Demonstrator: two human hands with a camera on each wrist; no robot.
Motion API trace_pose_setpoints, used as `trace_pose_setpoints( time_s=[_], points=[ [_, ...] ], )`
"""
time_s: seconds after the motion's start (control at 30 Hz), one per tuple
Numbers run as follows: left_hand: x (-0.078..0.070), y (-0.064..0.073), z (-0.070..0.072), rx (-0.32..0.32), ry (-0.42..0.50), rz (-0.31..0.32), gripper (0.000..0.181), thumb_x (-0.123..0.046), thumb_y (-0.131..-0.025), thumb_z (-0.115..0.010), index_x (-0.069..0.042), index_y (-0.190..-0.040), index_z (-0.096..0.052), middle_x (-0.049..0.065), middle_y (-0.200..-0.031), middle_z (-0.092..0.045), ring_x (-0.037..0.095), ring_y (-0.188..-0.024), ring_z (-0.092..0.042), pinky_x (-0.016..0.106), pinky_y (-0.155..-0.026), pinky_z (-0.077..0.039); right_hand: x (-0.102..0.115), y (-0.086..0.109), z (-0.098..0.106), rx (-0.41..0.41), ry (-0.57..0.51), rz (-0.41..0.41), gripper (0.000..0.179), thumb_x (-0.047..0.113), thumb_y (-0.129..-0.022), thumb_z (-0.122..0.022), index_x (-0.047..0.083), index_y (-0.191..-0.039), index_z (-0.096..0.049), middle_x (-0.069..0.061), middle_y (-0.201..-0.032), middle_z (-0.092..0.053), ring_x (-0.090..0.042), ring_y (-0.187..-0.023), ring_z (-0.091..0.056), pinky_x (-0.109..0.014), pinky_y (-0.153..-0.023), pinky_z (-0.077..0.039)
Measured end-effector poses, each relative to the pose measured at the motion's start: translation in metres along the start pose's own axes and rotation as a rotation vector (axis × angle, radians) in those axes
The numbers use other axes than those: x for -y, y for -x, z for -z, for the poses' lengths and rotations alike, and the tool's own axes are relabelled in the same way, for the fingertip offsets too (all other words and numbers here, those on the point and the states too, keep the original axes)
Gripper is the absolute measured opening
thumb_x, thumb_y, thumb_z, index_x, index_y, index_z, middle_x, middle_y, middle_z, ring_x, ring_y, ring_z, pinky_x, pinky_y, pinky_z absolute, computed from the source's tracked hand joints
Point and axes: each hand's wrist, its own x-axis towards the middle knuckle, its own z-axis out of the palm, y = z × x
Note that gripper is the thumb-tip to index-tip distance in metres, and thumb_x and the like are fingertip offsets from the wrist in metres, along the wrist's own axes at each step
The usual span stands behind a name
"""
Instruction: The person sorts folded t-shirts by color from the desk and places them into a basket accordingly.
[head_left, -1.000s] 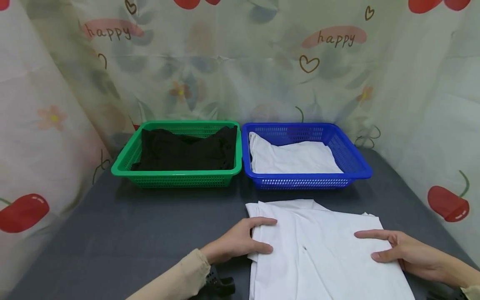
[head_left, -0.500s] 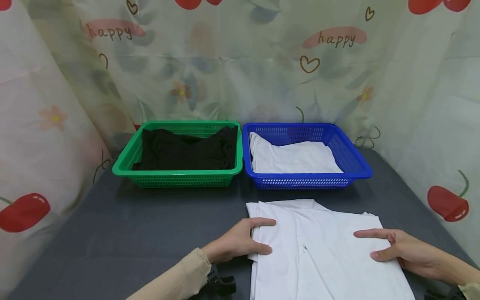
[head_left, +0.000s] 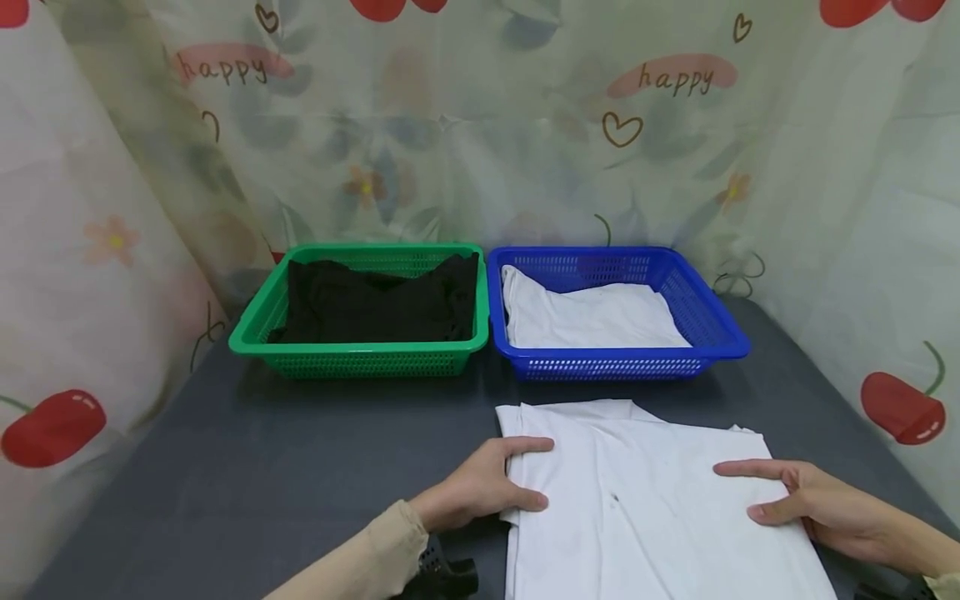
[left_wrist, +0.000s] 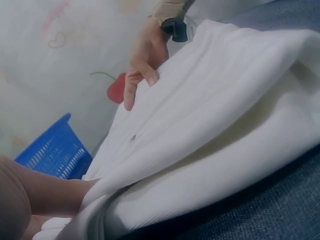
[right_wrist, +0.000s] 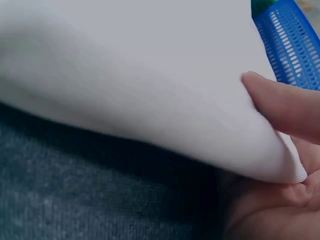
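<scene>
A folded white garment (head_left: 637,517) with a small dark mark lies on the table, in front of the blue basket. My left hand (head_left: 476,492) grips its left edge, thumb and forefinger on top, the other fingers hidden beneath. At the opposite edge my right hand (head_left: 817,512) holds the cloth the same way. In the right wrist view the right thumb (right_wrist: 280,102) lies over the cloth and the palm is below it. Loose layers of the garment (left_wrist: 200,115) show as an open fold in the left wrist view.
A green basket (head_left: 360,348) with dark cloth (head_left: 375,308) stands at the back left. Beside it is a blue basket (head_left: 607,353) holding folded white cloth (head_left: 592,317). A patterned curtain (head_left: 510,167) surrounds the dark grey table (head_left: 262,483).
Both hands keep their grip on the garment, and it has not visibly moved on the table. The whole head view has shifted very slightly.
</scene>
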Motion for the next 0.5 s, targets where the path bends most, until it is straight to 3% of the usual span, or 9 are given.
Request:
trace_pose_setpoints(
  time_s=[0.13, 0.23, 0.33, 0.4, 0.47, 0.5],
  points=[
    [-0.003, 0.001, 0.002, -0.001, -0.005, -0.018, 0.065, -0.007, -0.074, -0.087, -0.023, -0.133, -0.064, 0.003, -0.14, -0.052, 0.019, -0.121, -0.048, 0.047, -0.104, -0.038, 0.001, 0.001, 0.0, -0.046, 0.079, -0.002, 0.044, 0.003, -0.098, -0.059, 0.012, -0.141, -0.055, -0.014, -0.139, -0.045, -0.03, -0.112, -0.058, -0.046, -0.094, -0.048],
    [-0.007, 0.002, 0.005, 0.013, -0.011, -0.047, 0.067, -0.009, -0.076, -0.086, -0.023, -0.137, -0.061, 0.003, -0.14, -0.051, 0.017, -0.121, -0.049, 0.044, -0.103, -0.04, 0.006, 0.004, 0.001, -0.066, 0.171, 0.006, 0.047, 0.008, -0.099, -0.058, 0.012, -0.145, -0.05, -0.016, -0.148, -0.033, -0.02, -0.116, -0.052, -0.056, -0.097, -0.043],
    [-0.012, 0.004, 0.008, 0.031, -0.02, -0.085, 0.07, -0.012, -0.077, -0.086, -0.022, -0.14, -0.057, 0.002, -0.142, -0.049, 0.015, -0.122, -0.049, 0.041, -0.102, -0.04, 0.015, 0.01, 0.001, 0.002, 0.17, 0.056, 0.051, 0.004, -0.101, -0.052, 0.014, -0.151, -0.042, -0.012, -0.149, -0.037, -0.022, -0.117, -0.054, -0.062, -0.095, -0.041],
    [-0.017, 0.005, 0.011, 0.049, -0.014, -0.1, 0.072, -0.013, -0.079, -0.085, -0.021, -0.143, -0.054, 0.002, -0.144, -0.047, 0.015, -0.122, -0.048, 0.04, -0.103, -0.04, 0.022, 0.014, -0.002, 0.029, 0.19, 0.098, 0.054, 0.003, -0.101, -0.051, 0.014, -0.153, -0.038, -0.005, -0.147, -0.041, -0.021, -0.118, -0.055, -0.058, -0.095, -0.044],
    [-0.022, 0.008, 0.014, 0.06, -0.014, -0.108, 0.074, -0.015, -0.08, -0.084, -0.02, -0.145, -0.051, 0.002, -0.146, -0.044, 0.015, -0.123, -0.047, 0.04, -0.103, -0.04, 0.029, 0.018, -0.006, 0.007, 0.262, 0.133, 0.057, 0.004, -0.1, -0.053, 0.013, -0.154, -0.034, -0.01, -0.149, -0.04, -0.018, -0.12, -0.054, -0.059, -0.095, -0.043],
    [-0.025, 0.01, 0.015, 0.064, -0.009, -0.111, 0.075, -0.015, -0.08, -0.084, -0.021, -0.147, -0.049, 0.002, -0.147, -0.043, 0.015, -0.123, -0.047, 0.041, -0.103, -0.04, 0.033, 0.02, -0.009, -0.028, 0.321, 0.15, 0.059, 0.007, -0.1, -0.056, 0.012, -0.154, -0.034, -0.013, -0.151, -0.038, -0.022, -0.124, -0.05, -0.064, -0.095, -0.04]
  ],
)
